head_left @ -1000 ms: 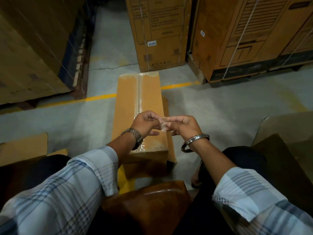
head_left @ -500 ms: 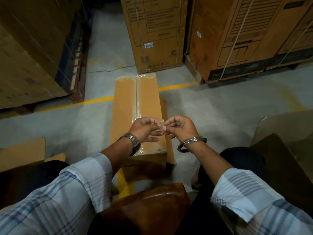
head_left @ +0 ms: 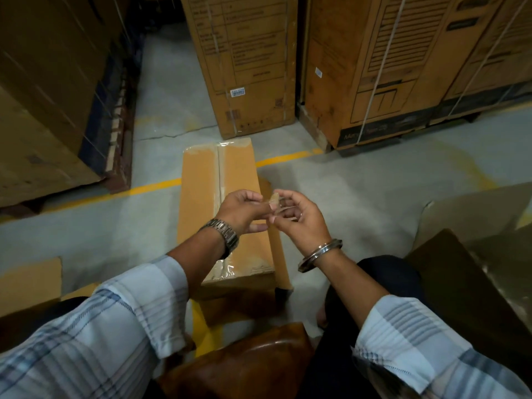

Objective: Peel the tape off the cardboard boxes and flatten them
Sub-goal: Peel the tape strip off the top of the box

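Note:
A long brown cardboard box [head_left: 201, 197] lies on the concrete floor in front of me, with clear tape along its centre seam and over both ends. Above its near half, my left hand [head_left: 243, 210] and my right hand [head_left: 299, 218] meet. Between their fingertips they pinch a small crumpled piece of clear tape [head_left: 275, 200]. My left wrist carries a metal watch and my right wrist a steel bangle.
Tall printed cartons [head_left: 247, 67] and strapped boxes on pallets [head_left: 403, 70] stand behind. A stacked pallet [head_left: 51, 90] is at left. Flat cardboard [head_left: 28, 280] lies at left and more cardboard [head_left: 475, 254] at right. A brown seat [head_left: 244, 367] sits between my knees.
Both hands have kept working the bit of tape between the fingertips. My right hand has turned palm upward and its fingers have spread a little. The view has tilted slightly.

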`<control>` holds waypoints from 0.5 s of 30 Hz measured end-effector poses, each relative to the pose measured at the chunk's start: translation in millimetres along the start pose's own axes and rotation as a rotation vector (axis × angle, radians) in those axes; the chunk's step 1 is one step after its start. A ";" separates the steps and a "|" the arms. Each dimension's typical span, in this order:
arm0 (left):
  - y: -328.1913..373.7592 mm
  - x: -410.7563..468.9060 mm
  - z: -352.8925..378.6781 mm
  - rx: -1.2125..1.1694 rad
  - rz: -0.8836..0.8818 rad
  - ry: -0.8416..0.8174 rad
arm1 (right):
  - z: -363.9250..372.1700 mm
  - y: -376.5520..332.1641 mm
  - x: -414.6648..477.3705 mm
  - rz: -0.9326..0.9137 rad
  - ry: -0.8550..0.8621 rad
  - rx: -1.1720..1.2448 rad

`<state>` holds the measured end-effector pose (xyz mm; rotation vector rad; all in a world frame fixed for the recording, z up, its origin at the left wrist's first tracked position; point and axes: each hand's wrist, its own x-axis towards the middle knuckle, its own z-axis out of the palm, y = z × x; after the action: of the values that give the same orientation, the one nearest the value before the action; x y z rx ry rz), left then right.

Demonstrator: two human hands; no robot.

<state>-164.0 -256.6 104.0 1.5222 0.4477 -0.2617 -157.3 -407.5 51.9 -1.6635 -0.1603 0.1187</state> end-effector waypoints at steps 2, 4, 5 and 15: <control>10.1 2.8 11.9 0.067 0.039 -0.051 | -13.9 -7.5 5.8 -0.061 0.071 -0.073; 23.2 5.7 27.4 0.142 0.109 -0.102 | -37.5 -16.2 13.1 -0.109 0.117 -0.138; 30.4 7.0 35.9 0.164 0.136 -0.129 | -51.7 -20.4 16.0 -0.130 0.140 -0.176; 77.9 16.2 205.2 0.400 0.275 -0.527 | -269.1 -30.7 -46.8 0.078 0.673 -0.324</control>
<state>-91.3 -455.2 164.9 1.7994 -0.2472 -0.5409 -157.9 -676.5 108.3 -1.9413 0.4150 -0.4281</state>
